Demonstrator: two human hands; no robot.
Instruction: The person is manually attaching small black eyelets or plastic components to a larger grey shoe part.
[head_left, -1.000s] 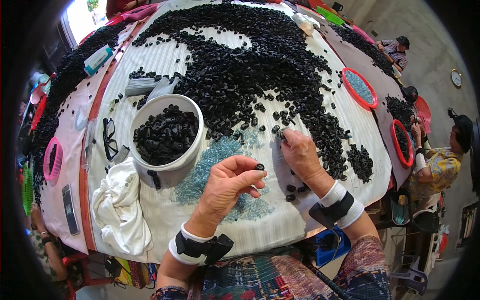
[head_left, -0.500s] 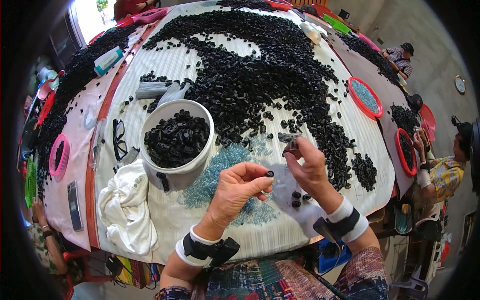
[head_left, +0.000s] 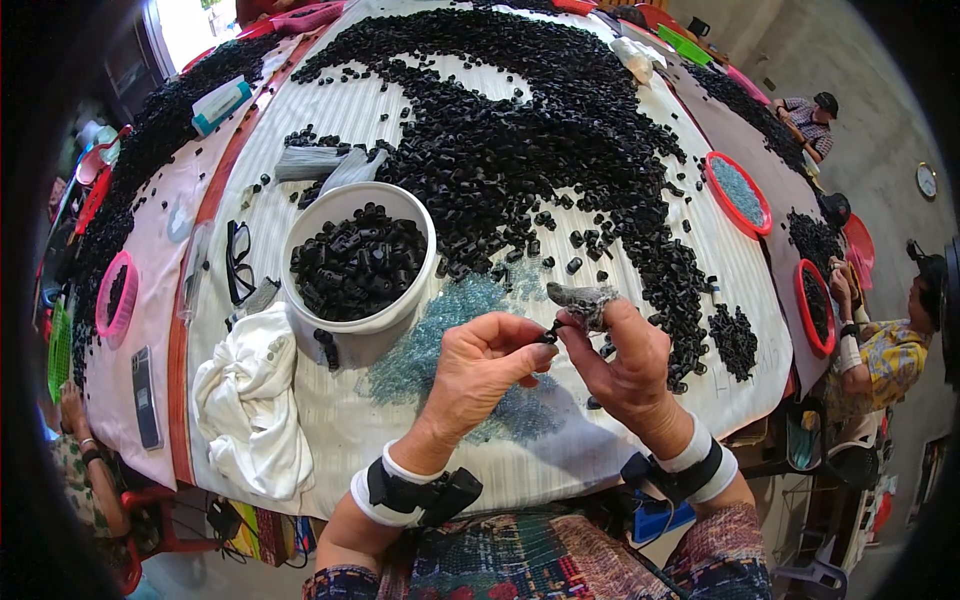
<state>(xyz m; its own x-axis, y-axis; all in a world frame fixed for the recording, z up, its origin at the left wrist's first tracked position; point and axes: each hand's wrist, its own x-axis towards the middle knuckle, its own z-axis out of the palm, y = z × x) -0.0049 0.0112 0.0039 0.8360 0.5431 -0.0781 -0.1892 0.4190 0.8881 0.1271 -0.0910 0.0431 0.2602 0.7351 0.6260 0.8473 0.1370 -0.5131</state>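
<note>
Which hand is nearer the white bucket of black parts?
Left. The left hand sits just right of the white bucket, close to its rim; the right hand is farther right, beyond the left, both pinching a small black part.

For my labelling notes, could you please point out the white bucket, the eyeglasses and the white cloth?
white bucket point(head_left: 352, 338): head view, front wall.
eyeglasses point(head_left: 239, 262): head view, black frame.
white cloth point(head_left: 250, 400): head view, middle folds.

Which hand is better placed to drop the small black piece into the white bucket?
Probably the left hand: it lies nearer the white bucket and its fingertips touch the small black piece. The right hand pinches the piece too, but lies farther from the bucket.
</note>
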